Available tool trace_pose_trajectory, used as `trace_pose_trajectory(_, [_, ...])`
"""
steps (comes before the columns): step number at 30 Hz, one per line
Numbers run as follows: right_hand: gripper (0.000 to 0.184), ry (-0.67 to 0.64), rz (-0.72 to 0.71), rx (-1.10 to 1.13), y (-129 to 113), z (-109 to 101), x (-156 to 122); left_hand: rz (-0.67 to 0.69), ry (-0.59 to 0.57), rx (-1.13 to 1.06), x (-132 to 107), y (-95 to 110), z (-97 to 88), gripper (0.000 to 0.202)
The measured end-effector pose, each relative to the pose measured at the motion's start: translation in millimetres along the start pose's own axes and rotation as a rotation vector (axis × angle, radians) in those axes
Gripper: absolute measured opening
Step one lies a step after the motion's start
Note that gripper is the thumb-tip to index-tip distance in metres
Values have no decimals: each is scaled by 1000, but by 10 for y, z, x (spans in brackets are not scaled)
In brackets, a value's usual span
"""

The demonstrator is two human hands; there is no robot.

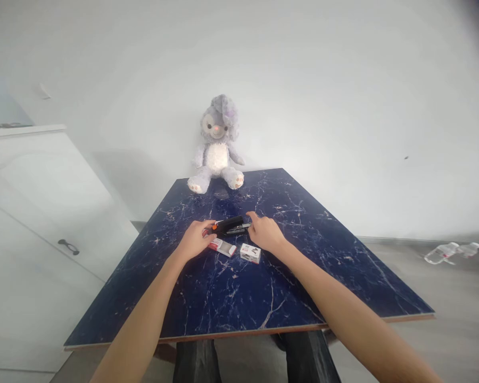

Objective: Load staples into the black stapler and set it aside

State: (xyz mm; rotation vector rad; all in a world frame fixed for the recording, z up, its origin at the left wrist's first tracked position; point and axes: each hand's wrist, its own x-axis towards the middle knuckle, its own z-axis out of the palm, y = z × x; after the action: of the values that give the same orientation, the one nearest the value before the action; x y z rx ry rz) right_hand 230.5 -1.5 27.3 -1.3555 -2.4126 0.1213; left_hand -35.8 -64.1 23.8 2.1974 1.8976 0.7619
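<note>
A black stapler [233,225] with an orange part at its left end lies over the middle of the table, its upper arm raised from the base and a metal strip showing between. My left hand [195,239] grips the stapler's left end between thumb and fingers. At the other end, my right hand [266,232] has its fingers curled against the stapler's tip, the index finger stretched out above; its lower fingers are partly hidden. Just below the stapler lies an opened red-and-white packet [224,247]. A small white box [250,253] with printed pictures stands near my right hand.
The dark blue marbled table [231,303] reaches back to the wall. A grey plush toy [216,154] sits at its far edge. To the left stands a white cabinet [32,213]; clear plastic bottles [443,253] lie on the floor at right.
</note>
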Motion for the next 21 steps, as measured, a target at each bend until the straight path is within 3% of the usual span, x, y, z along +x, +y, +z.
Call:
trace_pose_trajectory(4, [60,-43,-93,9,-96,16,-49,-19,3,-8,1,-10,6,46])
trace_pose_trajectory(11, [75,-108,-211,168,-5,33,-47,-27,20,-28,1,5,-2,45])
trace_pose_trajectory(17, [75,-253,-100,505,36,82,37,-24,-2,29,7,59,-18,43])
trace_pose_trajectory(19, [67,-187,-23,497,-32,78,34,-21,14,24,-1,45,-33,47])
trace_pose_trajectory(21, [51,12,-12,389,-149,42,-11,1,39,30,-16,24,-73,45])
